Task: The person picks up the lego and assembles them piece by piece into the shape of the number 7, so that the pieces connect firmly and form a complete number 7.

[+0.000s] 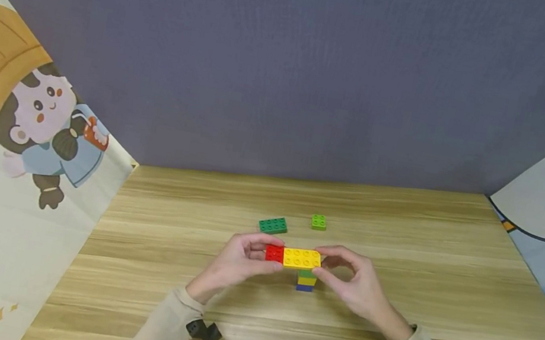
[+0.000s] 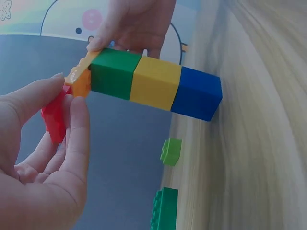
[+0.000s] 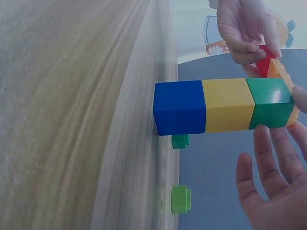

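Observation:
My left hand [image 1: 235, 261] pinches a red toy building brick [image 1: 274, 253] between thumb and fingers. The brick meets the left end of a long yellow brick [image 1: 302, 258]; whether they are joined, I cannot tell. At the other end, my right hand [image 1: 360, 286] grips the yellow brick with thumb and fingertips. This brick lies across the top of a short tower, jutting out to the left. The tower stacks a green block [image 2: 115, 73], a yellow block [image 2: 156, 84] and, lowest, a blue block [image 2: 197, 93].
Behind the hands, a dark green brick [image 1: 273, 225] and a smaller light green brick [image 1: 318, 221] lie on the wooden table [image 1: 181, 197]. A dark panel [image 1: 319, 81] rises at the back, with printed sheets at both sides.

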{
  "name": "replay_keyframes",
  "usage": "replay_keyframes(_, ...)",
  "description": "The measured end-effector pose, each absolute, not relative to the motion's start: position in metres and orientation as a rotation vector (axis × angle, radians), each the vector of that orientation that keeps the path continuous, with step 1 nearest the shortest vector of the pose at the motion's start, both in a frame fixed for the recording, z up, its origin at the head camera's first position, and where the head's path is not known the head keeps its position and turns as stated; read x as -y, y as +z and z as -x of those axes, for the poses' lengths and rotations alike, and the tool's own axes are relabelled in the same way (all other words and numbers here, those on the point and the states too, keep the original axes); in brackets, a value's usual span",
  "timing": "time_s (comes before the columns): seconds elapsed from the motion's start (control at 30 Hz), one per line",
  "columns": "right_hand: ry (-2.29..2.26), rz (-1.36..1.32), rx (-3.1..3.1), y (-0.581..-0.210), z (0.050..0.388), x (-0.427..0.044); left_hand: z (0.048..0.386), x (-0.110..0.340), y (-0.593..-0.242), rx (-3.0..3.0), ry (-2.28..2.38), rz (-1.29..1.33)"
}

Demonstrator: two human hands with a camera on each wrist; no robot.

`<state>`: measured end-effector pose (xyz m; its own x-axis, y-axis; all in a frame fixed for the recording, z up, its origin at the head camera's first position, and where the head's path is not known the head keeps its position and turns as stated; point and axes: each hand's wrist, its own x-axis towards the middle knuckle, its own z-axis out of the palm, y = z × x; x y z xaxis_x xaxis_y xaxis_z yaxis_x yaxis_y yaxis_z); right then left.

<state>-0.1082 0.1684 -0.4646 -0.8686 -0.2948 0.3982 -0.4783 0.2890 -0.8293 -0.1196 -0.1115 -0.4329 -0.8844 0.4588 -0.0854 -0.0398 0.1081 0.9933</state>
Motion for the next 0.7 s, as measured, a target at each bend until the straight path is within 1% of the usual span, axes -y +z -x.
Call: replay_keyframes(0.7,1.604,-0.727,2.393,-0.4617,0.1062,-0.1692,0.1163,0.1028,-0.433,-2.119,1.811,-0.388)
